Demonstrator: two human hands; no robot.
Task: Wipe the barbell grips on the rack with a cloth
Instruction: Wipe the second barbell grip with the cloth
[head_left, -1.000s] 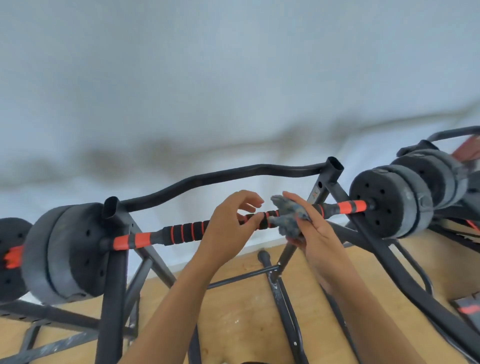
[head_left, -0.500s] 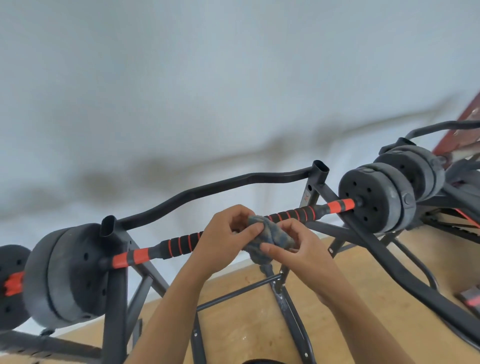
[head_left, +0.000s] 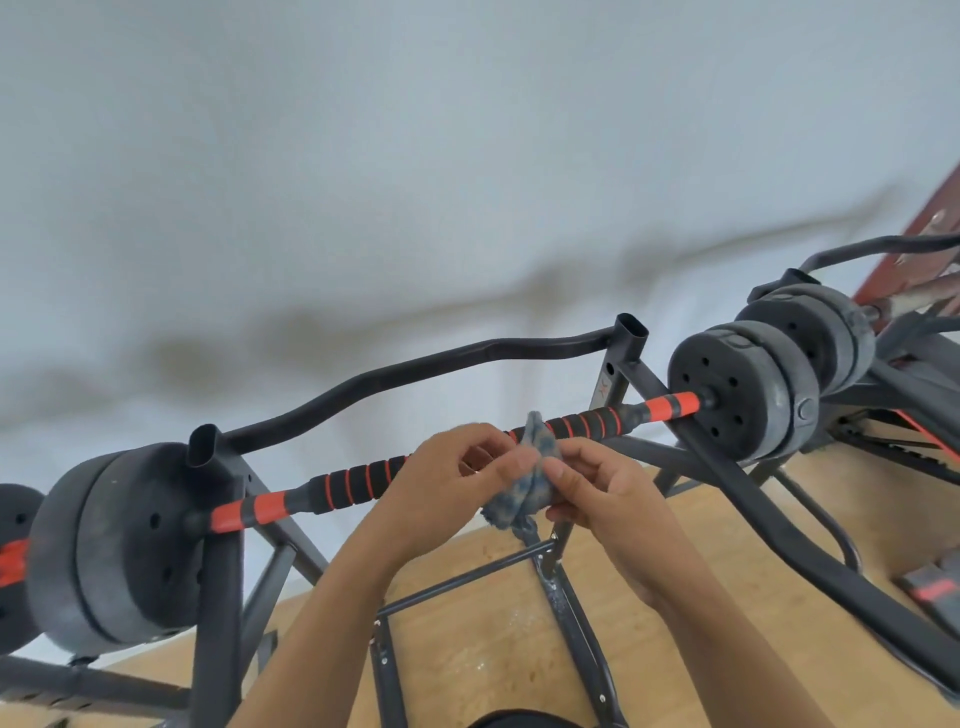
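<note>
Head view, cloth (head_left: 524, 486) pinched by both hands, hiding barbell (head_left: 358, 480) middle

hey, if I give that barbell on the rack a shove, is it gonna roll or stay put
The barbell would probably stay put: it rests in the rack uprights. It looks heavy, with thick plates at both ends, so a light push likely won't shift it. Its ribbed grip should not be slippery. The cloth both hands pinch is floppy.
</note>
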